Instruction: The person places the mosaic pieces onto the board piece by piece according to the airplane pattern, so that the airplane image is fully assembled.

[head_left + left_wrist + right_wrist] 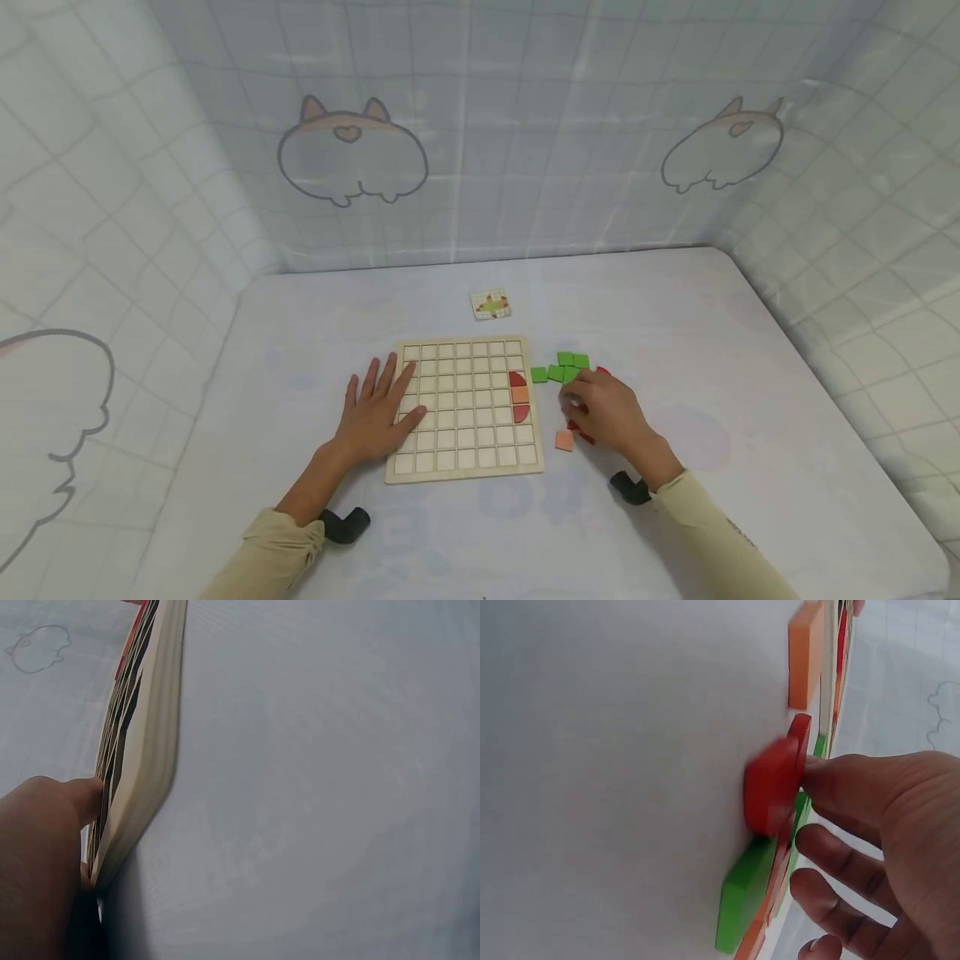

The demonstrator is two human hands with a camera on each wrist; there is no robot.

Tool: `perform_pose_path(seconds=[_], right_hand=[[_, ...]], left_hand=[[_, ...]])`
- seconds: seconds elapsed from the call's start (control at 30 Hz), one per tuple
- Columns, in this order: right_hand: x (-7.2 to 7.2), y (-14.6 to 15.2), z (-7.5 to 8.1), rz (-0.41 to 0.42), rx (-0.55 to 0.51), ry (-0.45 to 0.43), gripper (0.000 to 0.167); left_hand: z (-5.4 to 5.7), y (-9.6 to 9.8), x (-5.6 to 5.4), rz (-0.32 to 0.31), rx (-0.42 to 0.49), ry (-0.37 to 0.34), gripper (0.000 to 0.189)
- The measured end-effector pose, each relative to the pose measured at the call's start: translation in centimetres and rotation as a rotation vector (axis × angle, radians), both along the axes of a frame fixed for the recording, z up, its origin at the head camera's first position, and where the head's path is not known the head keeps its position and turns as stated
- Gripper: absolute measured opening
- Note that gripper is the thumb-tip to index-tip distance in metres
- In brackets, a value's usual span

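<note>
A wooden grid board point(465, 477) lies on the table. My left hand point(375, 421) rests on its left side with fingers spread. Two red quarter-round tiles point(521, 413) with an orange square tile point(520, 395) between them sit in cells at the right edge. My right hand point(606, 408) hovers over loose tiles right of the board, fingers bent. In the right wrist view its thumb is against or just behind a red tile point(769, 787); whether it pinches one is hidden. Green square tiles point(566, 359) lie beyond the fingertips, and a loose orange tile point(564, 441) lies nearer.
A small pattern card point(491, 305) showing a coloured grid design lies behind the board. A white cloth point(300, 325) covers the table, and curtains with cartoon drawings point(352, 158) surround it. Black wrist mounts point(345, 527) sit beside both wrists.
</note>
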State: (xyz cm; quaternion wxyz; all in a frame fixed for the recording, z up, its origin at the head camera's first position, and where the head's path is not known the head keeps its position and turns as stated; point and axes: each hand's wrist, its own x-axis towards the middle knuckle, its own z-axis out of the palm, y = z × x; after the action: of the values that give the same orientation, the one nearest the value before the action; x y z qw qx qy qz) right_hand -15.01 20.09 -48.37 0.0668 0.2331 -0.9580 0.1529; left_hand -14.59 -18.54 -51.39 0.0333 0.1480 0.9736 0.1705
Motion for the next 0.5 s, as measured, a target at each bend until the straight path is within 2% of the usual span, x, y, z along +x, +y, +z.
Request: perform_pose_path(seconds=[0.17, 0.3, 0.5], right_hand=[[-0.3, 0.6, 0.1, -0.077, 0.028, -0.046, 0.028], [-0.4, 1.1, 0.2, -0.104, 0.037, -0.082, 0.031], [-0.2, 2.2, 0.6, -0.113, 0.003, -0.099, 0.019]], left_hand=[[-0.2, 0.2, 0.1, -0.003, -0.001, 0.018, 0.078], [-0.2, 0.2, 0.1, -0.001, -0.009, 0.019, 0.077], [0.1, 0.2, 0.1, 0.0, -0.005, 0.016, 0.077]])
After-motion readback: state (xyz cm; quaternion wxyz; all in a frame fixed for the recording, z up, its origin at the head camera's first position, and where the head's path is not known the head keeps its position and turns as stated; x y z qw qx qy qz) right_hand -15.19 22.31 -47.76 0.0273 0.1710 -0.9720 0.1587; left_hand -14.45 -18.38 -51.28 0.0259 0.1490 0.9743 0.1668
